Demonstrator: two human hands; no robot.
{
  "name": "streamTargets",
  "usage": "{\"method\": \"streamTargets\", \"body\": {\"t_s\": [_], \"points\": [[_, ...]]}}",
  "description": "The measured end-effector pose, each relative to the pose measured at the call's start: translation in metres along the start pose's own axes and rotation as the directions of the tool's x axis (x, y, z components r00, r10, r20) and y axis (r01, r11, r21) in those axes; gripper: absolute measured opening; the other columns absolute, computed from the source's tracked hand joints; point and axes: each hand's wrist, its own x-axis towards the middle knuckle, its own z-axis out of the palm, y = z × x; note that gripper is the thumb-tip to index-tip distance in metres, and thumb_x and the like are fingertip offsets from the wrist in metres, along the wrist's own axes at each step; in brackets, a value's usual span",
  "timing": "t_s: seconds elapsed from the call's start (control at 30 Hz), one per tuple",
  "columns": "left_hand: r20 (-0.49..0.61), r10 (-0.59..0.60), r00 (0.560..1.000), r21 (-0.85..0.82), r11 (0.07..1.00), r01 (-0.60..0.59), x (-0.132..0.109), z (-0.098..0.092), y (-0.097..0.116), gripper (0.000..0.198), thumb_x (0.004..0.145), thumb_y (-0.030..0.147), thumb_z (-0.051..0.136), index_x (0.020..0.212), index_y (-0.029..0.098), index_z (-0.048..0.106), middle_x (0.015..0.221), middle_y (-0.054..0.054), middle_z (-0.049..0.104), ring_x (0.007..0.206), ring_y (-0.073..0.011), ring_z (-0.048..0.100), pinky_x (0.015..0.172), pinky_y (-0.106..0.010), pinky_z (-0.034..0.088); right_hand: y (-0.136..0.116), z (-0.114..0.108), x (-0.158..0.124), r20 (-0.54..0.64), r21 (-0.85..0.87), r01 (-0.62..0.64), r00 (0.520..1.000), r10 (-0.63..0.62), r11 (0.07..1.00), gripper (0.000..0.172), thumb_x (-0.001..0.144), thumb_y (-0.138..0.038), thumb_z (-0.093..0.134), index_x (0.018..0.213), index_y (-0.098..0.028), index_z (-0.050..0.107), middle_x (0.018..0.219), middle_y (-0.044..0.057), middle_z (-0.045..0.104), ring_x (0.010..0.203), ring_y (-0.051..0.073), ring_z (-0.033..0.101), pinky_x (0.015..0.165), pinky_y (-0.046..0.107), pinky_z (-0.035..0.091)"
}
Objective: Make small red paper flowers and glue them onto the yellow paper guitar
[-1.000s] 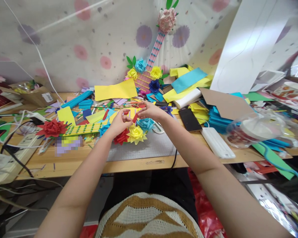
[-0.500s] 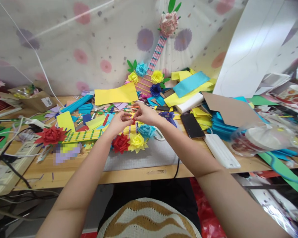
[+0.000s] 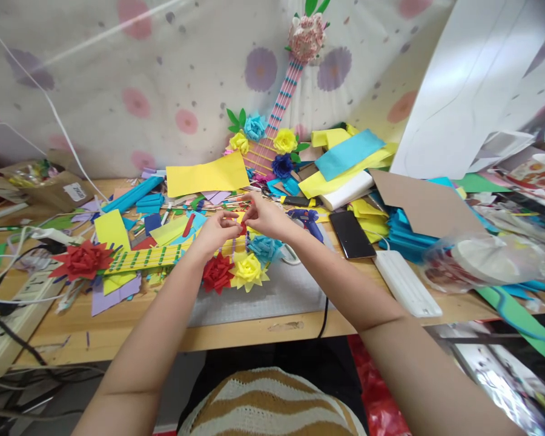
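Note:
My left hand (image 3: 218, 234) and my right hand (image 3: 264, 217) meet over the body of a yellow paper guitar. Both have their fingertips pinched at a small red paper piece (image 3: 243, 229), mostly hidden by the fingers. The guitar's neck (image 3: 148, 258), with green frets, runs left to a large red paper flower (image 3: 85, 260). On its body, just below my hands, sit a red flower (image 3: 218, 272), a yellow flower (image 3: 249, 270) and a blue flower (image 3: 265, 248). Part of the body is hidden behind my hands.
A pink paper guitar (image 3: 277, 115) leans on the back curtain. Right of my hands lie a blue glue gun (image 3: 306, 221), a phone (image 3: 352, 234) and a white power bank (image 3: 407, 283). Paper scraps cover the back; a power strip (image 3: 16, 321) is at left.
The view has shifted slightly. My hands stay together over the guitar body, still pinching the small red paper piece.

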Motion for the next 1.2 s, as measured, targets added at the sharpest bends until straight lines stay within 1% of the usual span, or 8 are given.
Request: {"method": "streamTargets", "body": {"t_s": [0.17, 0.3, 0.47, 0.7, 0.83, 1.03, 1.1, 1.2], "points": [[-0.055, -0.046, 0.997, -0.002, 0.999, 0.046, 0.003, 0.005, -0.001, 0.039, 0.055, 0.01, 0.069, 0.09, 0.016, 0.053, 0.058, 0.005, 0.06, 0.062, -0.0139, 0.063, 0.071, -0.033, 0.052, 0.003, 0.005, -0.002, -0.037, -0.063, 0.047, 0.998, -0.049, 0.997, 0.053, 0.071, -0.005, 0.053, 0.121, -0.019, 0.043, 0.088, 0.001, 0.071, 0.082, 0.016, 0.065, 0.071, 0.026, 0.044], [-0.067, -0.096, 0.993, -0.086, 0.992, 0.09, 0.002, 0.007, 0.0, 0.04, 0.055, 0.008, 0.068, 0.091, 0.016, 0.052, 0.06, 0.006, 0.059, 0.061, -0.0119, 0.063, 0.072, -0.032, 0.054, 0.007, 0.01, -0.006, -0.077, -0.154, 0.138, 0.985, -0.151, 0.978, 0.048, 0.075, -0.008, 0.052, 0.121, -0.019, 0.044, 0.094, 0.001, 0.072, 0.087, 0.017, 0.064, 0.073, 0.027, 0.043], [-0.042, -0.118, 0.992, -0.144, 0.983, 0.111, 0.002, 0.007, 0.001, 0.038, 0.056, 0.009, 0.066, 0.091, 0.016, 0.052, 0.065, 0.004, 0.061, 0.062, -0.011, 0.062, 0.073, -0.031, 0.054, 0.016, 0.016, -0.009, -0.066, -0.243, 0.242, 0.962, -0.265, 0.939, 0.042, 0.079, -0.009, 0.049, 0.12, -0.018, 0.046, 0.096, 0.004, 0.071, 0.093, 0.019, 0.063, 0.077, 0.029, 0.042], [-0.034, -0.146, 0.989, -0.177, 0.975, 0.138, 0.005, 0.006, 0.001, 0.023, 0.063, 0.018, 0.062, 0.084, 0.017, 0.054, 0.067, 0.002, 0.061, 0.058, -0.0101, 0.061, 0.065, -0.027, 0.052, 0.021, 0.02, -0.01, -0.027, -0.351, 0.266, 0.955, -0.294, 0.898, 0.038, 0.084, -0.011, 0.045, 0.121, -0.017, 0.047, 0.099, 0.007, 0.07, 0.096, 0.021, 0.061, 0.078, 0.03, 0.041], [-0.065, -0.138, 0.988, -0.15, 0.981, 0.127, 0.006, 0.007, -0.001, 0.027, 0.063, 0.019, 0.067, 0.086, 0.017, 0.053, 0.067, 0.001, 0.062, 0.059, -0.0107, 0.062, 0.067, -0.029, 0.054, 0.021, 0.021, -0.011, -0.018, -0.382, 0.262, 0.957, -0.291, 0.886, 0.037, 0.085, -0.012, 0.044, 0.12, -0.019, 0.048, 0.1, 0.007, 0.07, 0.097, 0.021, 0.061, 0.08, 0.03, 0.042], [-0.071, -0.104, 0.992, -0.089, 0.991, 0.097, 0.007, 0.004, -0.005, 0.036, 0.06, 0.013, 0.068, 0.092, 0.017, 0.051, 0.069, 0.001, 0.064, 0.064, -0.0123, 0.065, 0.073, -0.032, 0.055, 0.016, 0.019, -0.016, -0.038, -0.303, 0.248, 0.962, -0.272, 0.92, 0.037, 0.081, -0.013, 0.05, 0.117, -0.02, 0.05, 0.1, 0.006, 0.071, 0.099, 0.023, 0.062, 0.083, 0.033, 0.043], [-0.07, -0.093, 0.993, -0.073, 0.993, 0.088, 0.007, 0.003, -0.005, 0.038, 0.059, 0.014, 0.069, 0.093, 0.017, 0.051, 0.07, 0.001, 0.064, 0.065, -0.0136, 0.066, 0.073, -0.033, 0.055, 0.016, 0.017, -0.016, -0.079, -0.209, 0.212, 0.969, -0.233, 0.955, 0.037, 0.081, -0.015, 0.051, 0.117, -0.021, 0.049, 0.099, 0.005, 0.071, 0.096, 0.021, 0.064, 0.082, 0.033, 0.045], [-0.084, -0.066, 0.994, -0.049, 0.997, 0.062, 0.007, 0.004, -0.007, 0.04, 0.058, 0.014, 0.069, 0.093, 0.018, 0.05, 0.067, 0.002, 0.063, 0.066, -0.0144, 0.066, 0.072, -0.034, 0.054, 0.02, 0.015, -0.012, -0.134, 0.026, 0.145, 0.981, -0.14, 0.989, 0.036, 0.079, -0.016, 0.054, 0.114, -0.021, 0.047, 0.1, 0.004, 0.07, 0.089, 0.016, 0.066, 0.08, 0.03, 0.048]]}}
